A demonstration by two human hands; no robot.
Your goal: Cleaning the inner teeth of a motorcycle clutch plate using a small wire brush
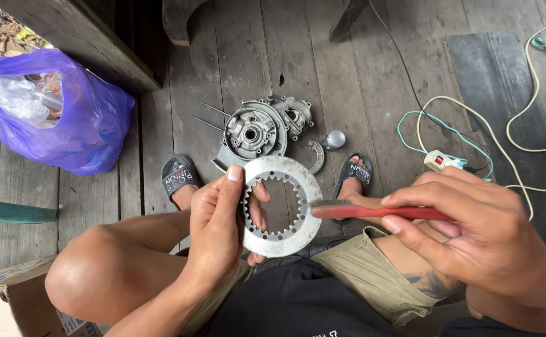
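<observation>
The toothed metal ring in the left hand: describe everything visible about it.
The toothed metal ring is a flat, dull grey disc, seemingly steel, with a smooth outer edge and small teeth around its large centre hole. It faces the camera, held upright over the person's lap. The left hand grips its left side, thumb on the front. The tip of a red-handled tool, held by the right hand, touches its right rim.

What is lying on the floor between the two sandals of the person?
In the head view, a grey metal engine cover lies on the wooden floor between the left sandal and the right sandal, with a curved metal piece and a small silver cap.
</observation>
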